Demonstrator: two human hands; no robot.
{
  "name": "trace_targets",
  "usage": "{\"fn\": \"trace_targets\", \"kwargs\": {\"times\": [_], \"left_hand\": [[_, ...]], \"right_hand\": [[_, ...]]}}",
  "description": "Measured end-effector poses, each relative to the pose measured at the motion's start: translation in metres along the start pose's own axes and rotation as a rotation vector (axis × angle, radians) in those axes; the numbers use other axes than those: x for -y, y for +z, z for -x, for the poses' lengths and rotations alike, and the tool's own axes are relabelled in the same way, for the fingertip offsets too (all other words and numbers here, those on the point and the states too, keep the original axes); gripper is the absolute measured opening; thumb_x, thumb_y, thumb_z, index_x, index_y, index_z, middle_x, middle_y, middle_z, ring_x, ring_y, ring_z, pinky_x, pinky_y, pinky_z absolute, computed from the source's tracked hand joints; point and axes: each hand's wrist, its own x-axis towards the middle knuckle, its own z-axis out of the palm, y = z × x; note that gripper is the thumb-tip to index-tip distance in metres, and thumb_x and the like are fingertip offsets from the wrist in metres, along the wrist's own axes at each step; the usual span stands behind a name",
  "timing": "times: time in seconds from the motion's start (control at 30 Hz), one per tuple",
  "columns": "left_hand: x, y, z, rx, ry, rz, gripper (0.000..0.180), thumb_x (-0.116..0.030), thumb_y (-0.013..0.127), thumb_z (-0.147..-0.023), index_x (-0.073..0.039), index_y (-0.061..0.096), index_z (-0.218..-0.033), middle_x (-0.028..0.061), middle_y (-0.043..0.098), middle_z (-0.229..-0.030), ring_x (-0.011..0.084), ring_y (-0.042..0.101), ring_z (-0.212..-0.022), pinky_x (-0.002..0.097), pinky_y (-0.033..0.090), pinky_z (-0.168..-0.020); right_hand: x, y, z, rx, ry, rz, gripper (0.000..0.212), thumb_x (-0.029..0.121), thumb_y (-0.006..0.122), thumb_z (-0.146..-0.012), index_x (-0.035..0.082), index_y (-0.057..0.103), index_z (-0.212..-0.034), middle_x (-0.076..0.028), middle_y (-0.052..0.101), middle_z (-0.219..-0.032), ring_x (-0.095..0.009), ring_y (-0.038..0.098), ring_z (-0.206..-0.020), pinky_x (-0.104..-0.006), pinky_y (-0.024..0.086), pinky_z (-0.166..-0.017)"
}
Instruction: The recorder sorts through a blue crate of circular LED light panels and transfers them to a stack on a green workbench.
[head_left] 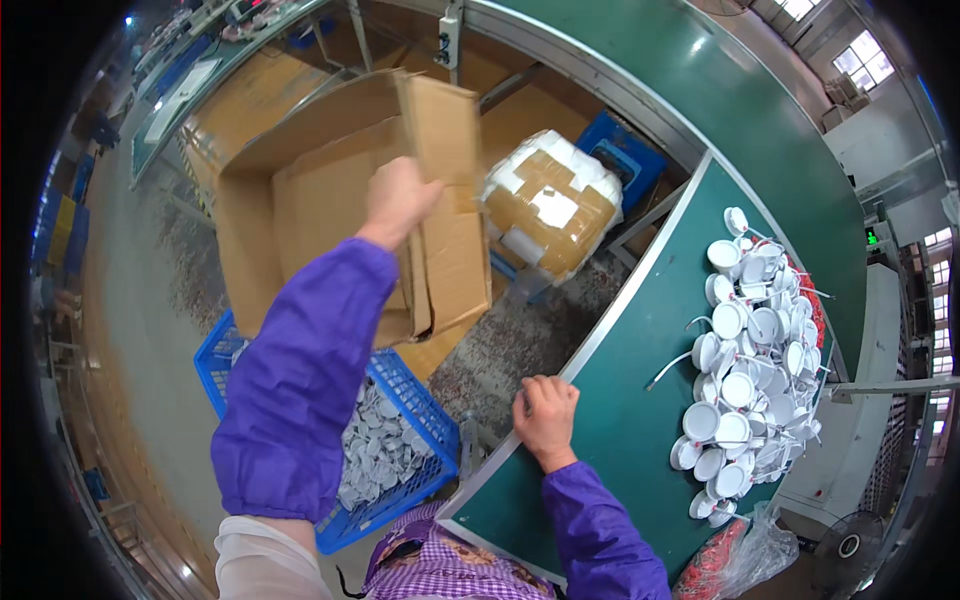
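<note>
My left hand (397, 200) is closed on the edge of a large open cardboard box (451, 240), held up and tilted over the floor to the left of the table. The inside of the box, as far as it shows, is bare cardboard. My right hand (547, 413) rests at the near left edge of the green table (625, 400), its fingers curled over the rim; whether they grip it is hidden. Under my left forearm stands a blue plastic basket (433, 425) filled with small white-grey parts (385, 445).
Many round white parts with short wires (735, 390) lie heaped on the table's right side. A taped bundle (553, 205) sits beyond the box, beside a blue crate (625, 155). A clear plastic bag (765, 550) with red contents hangs near the right front corner.
</note>
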Motion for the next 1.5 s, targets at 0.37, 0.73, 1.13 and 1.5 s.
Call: {"fn": "trace_targets", "kwargs": {"times": [0.37, 0.73, 1.13, 1.5], "left_hand": [[-0.145, 0.267, -0.056, 0.212, 0.464, -0.331, 0.016, -0.011, 0.056, -0.078, -0.01, 0.071, -0.082, 0.0139, 0.069, -0.085, 0.0299, 0.067, -0.082, 0.0407, 0.053, -0.068], [-0.159, 0.323, 0.0, 0.343, 0.532, -0.032, 0.014, -0.01, 0.057, -0.077, -0.009, 0.071, -0.079, 0.0137, 0.069, -0.086, 0.0297, 0.068, -0.083, 0.0408, 0.053, -0.069], [0.11, 0.144, 0.312, -0.196, -0.03, 0.613, 0.02, -0.002, 0.054, -0.083, -0.005, 0.061, -0.101, 0.0137, 0.061, -0.098, 0.0321, 0.06, -0.091, 0.0383, 0.049, -0.079], [0.358, 0.133, 0.621, 0.423, -0.437, -0.111, 0.034, -0.014, 0.065, -0.072, -0.004, 0.057, -0.103, 0.0177, 0.06, -0.095, 0.0369, 0.058, -0.093, 0.0487, 0.047, -0.076]], "right_hand": [[-0.003, -0.003, -0.007, 0.052, 0.003, -0.072, 0.019, 0.015, 0.064, -0.07, 0.007, 0.06, -0.087, -0.006, 0.06, -0.093, -0.023, 0.055, -0.091, -0.0384, 0.037, -0.078], [0.011, 0.019, 0.004, -0.226, 0.338, -0.561, 0.044, 0.029, 0.066, -0.07, -0.001, 0.061, -0.102, -0.012, 0.062, -0.106, -0.035, 0.052, -0.103, -0.0444, 0.035, -0.085], [0.025, 0.008, 0.007, 0.066, -0.106, 0.073, 0.019, 0.016, 0.063, -0.073, 0.006, 0.062, -0.089, -0.008, 0.06, -0.086, -0.028, 0.055, -0.09, -0.0406, 0.037, -0.084], [0.012, 0.033, 0.029, 0.038, -0.131, 0.147, 0.016, 0.014, 0.062, -0.08, 0.007, 0.065, -0.094, -0.009, 0.065, -0.095, -0.029, 0.058, -0.095, -0.0411, 0.041, -0.087]]}}
